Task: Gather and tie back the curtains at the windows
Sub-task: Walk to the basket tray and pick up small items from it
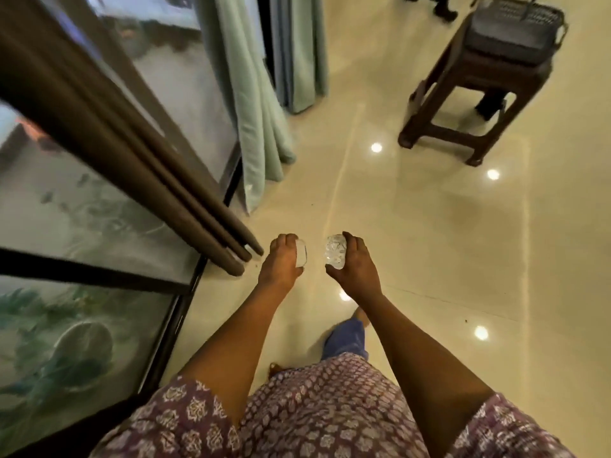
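Note:
A dark brown curtain (139,150) hangs gathered in folds along the window at the left, its hem ending just left of my hands. Farther along the window hangs a pale green curtain (251,104), bunched, its hem on the floor. My left hand (282,262) is closed around a clear, glassy tie-back piece (301,256), a short way right of the brown curtain's hem. My right hand (355,262) grips a second clear faceted tie-back piece (335,251). The two hands are held apart, with a small gap between the pieces.
Floor-to-ceiling window panes (99,246) with dark frames run along the left. A dark wooden stool (463,104) with a grey basket (515,31) on top stands at the back right. Glossy cream floor tiles (429,226) stretch ahead. My leg and foot show below my arms.

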